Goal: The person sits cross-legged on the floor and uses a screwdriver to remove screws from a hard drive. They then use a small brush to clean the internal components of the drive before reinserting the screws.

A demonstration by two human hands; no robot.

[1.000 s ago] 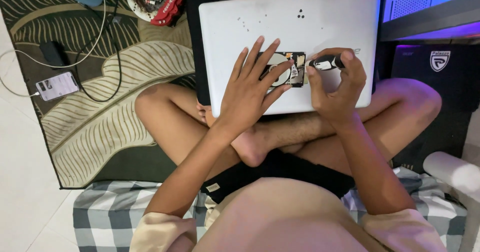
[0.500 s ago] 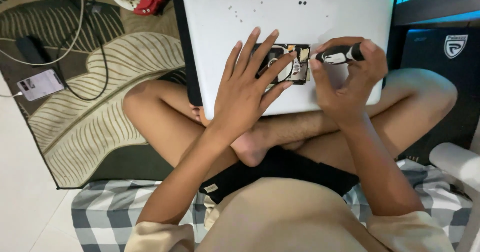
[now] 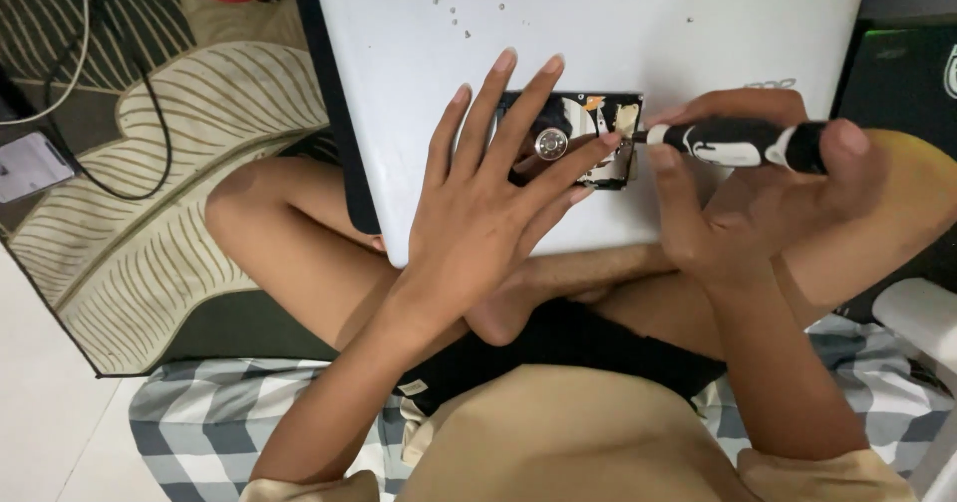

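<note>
On the white board (image 3: 419, 113), left hand (image 3: 478, 213) splays wide, steadying the opened drive (image 3: 583, 138) (platter bare); right hand (image 3: 758, 203) grips a screwdriver (image 3: 733, 143) at the drive's right edge, mid-unscrewing, needing steady downward pressure.

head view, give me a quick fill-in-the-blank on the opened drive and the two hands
1. The left hand lies spread over the small opened hard drive, which rests on a ____ flat laptop lid.
2. The right hand grips a black-handled ____.
3. Tiny loose ____ lie near the lid's far edge.

Missing: white; screwdriver; screws

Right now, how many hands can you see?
2. The left hand lies spread over the open hard drive; the right hand holds a black screwdriver at its edge. No others show.
</note>
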